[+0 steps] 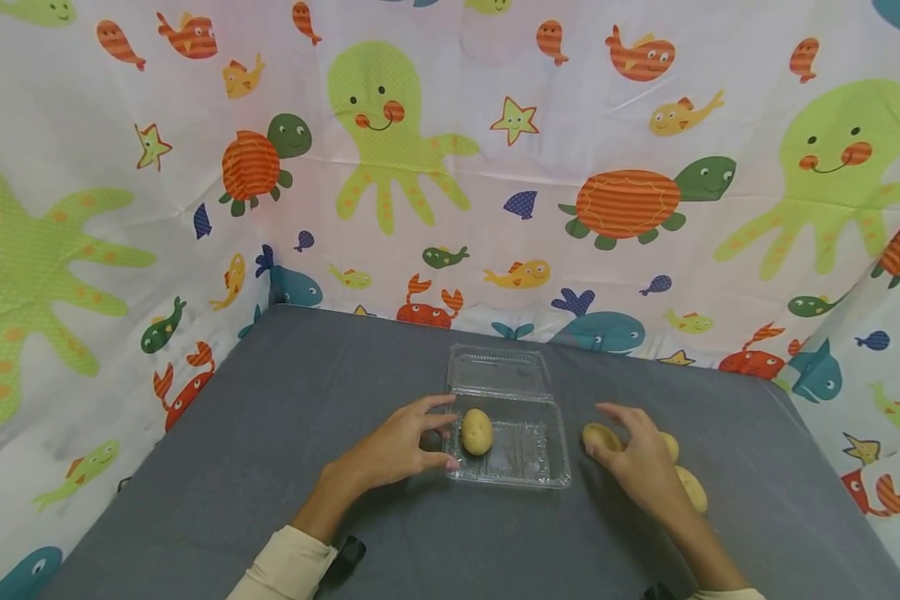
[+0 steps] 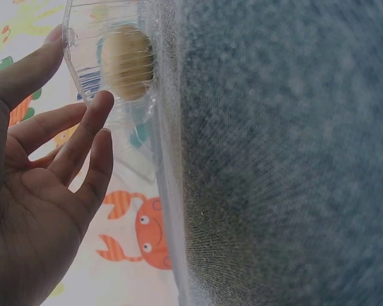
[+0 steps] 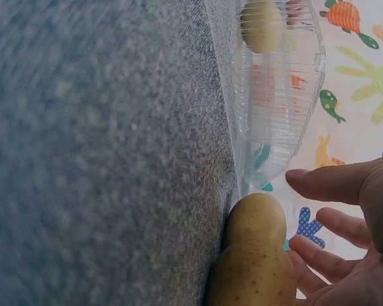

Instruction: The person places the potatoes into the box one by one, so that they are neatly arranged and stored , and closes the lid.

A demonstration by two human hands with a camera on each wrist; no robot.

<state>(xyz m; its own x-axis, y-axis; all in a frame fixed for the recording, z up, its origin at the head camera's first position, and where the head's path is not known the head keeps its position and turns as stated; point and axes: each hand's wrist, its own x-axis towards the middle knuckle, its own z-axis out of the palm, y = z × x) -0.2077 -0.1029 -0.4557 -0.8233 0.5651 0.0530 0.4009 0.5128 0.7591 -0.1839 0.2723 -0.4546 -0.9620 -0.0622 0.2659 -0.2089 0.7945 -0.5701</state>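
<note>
Left hand [image 1: 394, 448] spread at clear container [image 1: 528, 446]; potato [image 1: 477, 432] inside, just right of that hand. Right hand [image 1: 641, 462] spread; loose potatoes [image 1: 692, 490] close by, contact hard to tell.

Yellow potatoes [image 1: 477, 432], grey cloth [image 1: 345, 367], white sea-creature-print curtain [image 1: 450, 83]

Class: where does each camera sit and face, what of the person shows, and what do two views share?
On head: faces forward, down at box and potato inside; left hand and right hand show.
On left wrist: faces the box's side; left hand shows.
On right wrist: faces loose potatoes and box; right hand shows.
Wrist views share the box.
</note>
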